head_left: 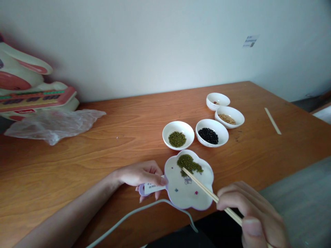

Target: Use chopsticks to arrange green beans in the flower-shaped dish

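Note:
My left hand (141, 175) grips the handle of a flower-shaped white plate (190, 196) near the table's front edge. A pile of green mung beans (188, 163) lies on the plate's far side. My right hand (254, 213) holds a pair of wooden chopsticks (201, 187), and their tips rest in that pile. Just behind the plate stands a white bowl of green beans (178, 135), and to its right a white bowl of black beans (212, 132).
Further back right stand a bowl of tan grains (229, 116) and a nearly empty white bowl (217, 100). A loose wooden stick (272, 120) lies at the right. A crumpled plastic bag (55, 124) and a white-and-pink toy (28, 93) sit at the back left. A grey cable (144, 212) crosses the front edge.

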A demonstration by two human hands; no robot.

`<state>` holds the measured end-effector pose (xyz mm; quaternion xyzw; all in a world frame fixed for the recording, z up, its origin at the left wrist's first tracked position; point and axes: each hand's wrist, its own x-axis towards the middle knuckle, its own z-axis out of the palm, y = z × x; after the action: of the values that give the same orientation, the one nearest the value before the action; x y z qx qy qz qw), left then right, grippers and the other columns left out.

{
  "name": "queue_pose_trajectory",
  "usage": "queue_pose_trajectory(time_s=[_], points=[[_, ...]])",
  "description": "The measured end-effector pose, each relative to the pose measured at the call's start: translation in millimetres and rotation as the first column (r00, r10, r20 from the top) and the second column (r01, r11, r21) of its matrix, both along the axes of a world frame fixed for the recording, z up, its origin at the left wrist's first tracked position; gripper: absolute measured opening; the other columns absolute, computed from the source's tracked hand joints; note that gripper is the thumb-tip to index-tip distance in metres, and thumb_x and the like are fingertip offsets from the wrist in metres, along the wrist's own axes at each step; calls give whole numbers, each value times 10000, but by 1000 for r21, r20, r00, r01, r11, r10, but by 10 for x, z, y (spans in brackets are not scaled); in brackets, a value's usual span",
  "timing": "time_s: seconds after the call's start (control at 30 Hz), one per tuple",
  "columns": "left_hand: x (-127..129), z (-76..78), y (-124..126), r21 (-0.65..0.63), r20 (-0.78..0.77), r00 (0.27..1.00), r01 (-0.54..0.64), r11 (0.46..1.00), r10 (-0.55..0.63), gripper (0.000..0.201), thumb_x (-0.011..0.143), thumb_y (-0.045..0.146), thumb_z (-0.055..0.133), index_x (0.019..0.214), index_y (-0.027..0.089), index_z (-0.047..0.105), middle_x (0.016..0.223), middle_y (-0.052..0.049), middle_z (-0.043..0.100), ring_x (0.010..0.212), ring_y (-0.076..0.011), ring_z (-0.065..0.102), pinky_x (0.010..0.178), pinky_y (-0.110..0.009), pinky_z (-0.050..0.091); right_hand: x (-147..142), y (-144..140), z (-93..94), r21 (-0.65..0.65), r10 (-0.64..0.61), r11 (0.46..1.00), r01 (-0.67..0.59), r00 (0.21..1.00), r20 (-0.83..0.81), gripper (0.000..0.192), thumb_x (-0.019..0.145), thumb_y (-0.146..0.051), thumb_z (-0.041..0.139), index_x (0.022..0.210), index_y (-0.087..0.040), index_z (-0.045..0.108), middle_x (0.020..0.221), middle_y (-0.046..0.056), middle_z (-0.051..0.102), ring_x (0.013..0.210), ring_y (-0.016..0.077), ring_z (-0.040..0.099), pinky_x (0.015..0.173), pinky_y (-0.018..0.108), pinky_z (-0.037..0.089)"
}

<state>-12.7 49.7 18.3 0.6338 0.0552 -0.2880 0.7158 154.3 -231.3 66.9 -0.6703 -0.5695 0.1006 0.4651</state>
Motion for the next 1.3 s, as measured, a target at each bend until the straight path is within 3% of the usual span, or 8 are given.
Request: queue_pose_trajectory(time_s=[0.07,0.23,0.43,0.6,0.73,0.9,1.07,1.3], points=[[3,21,-16,45,-4,1000,16,999,-15,487,1018,485,507,854,115,778,434,-6,579,330,-61,489,327,-106,331,44,-65,10,23,-51,998,52,997,-51,407,1046,-479,289,892,-242,582,788,39,609,716,193,558,627,347,383],[-11,14,-45,111,24,1000,7,994,-10,473,1026,484,496,882,127,771,450,11,572,344,-60,505,346,-101,366,78,-109,-24,-9,28,1000,-28,997,-70,461,1044,-506,271,837,-236,582,731,37,594,679,193,547,616,358,371],[-32,19,-44,190,12,1000,24,981,-27,471,1012,522,504,895,138,752,504,14,590,382,-58,512,377,-111,389,61,-117,-25,20,-114,993,116,990,-82,418,1049,-480,301,870,-244,596,763,38,601,724,204,544,649,368,355],[-45,17,-36,309,27,1000,-8,951,0,488,983,561,530,780,138,663,560,17,584,419,-67,507,387,-140,369,96,-139,-40,-25,42,999,-45,994,-99,442,1051,-496,273,903,-239,601,777,39,619,728,200,561,656,367,378],[-41,-33,-11,391,169,985,-81,917,15,492,1017,507,491,719,134,608,562,15,550,461,-56,460,429,-143,322,91,-79,-79,-46,90,994,-94,992,-89,443,1040,-511,299,857,-233,592,745,37,604,713,199,560,654,367,380],[-11,-138,-21,465,416,906,-287,837,79,471,1073,388,383,727,139,584,570,2,571,493,-64,494,494,-158,367,122,-92,-112,-17,31,999,-32,998,-59,348,1049,-418,326,923,-246,602,801,47,635,757,213,590,673,374,400],[8,-245,-22,603,649,751,-412,683,-120,415,1050,244,419,654,160,511,602,6,523,540,-76,453,590,-224,354,176,-190,-106,48,1,999,5,993,-121,536,1054,-502,191,820,-238,594,694,40,588,644,200,548,600,365,371],[-9,-294,-20,587,744,636,-477,655,-204,325,1003,138,460,682,174,424,603,39,437,545,-83,374,590,-264,295,170,-191,-63,-6,-38,999,38,995,-96,441,1067,-394,215,868,-245,580,745,40,616,660,195,574,637,353,393]])
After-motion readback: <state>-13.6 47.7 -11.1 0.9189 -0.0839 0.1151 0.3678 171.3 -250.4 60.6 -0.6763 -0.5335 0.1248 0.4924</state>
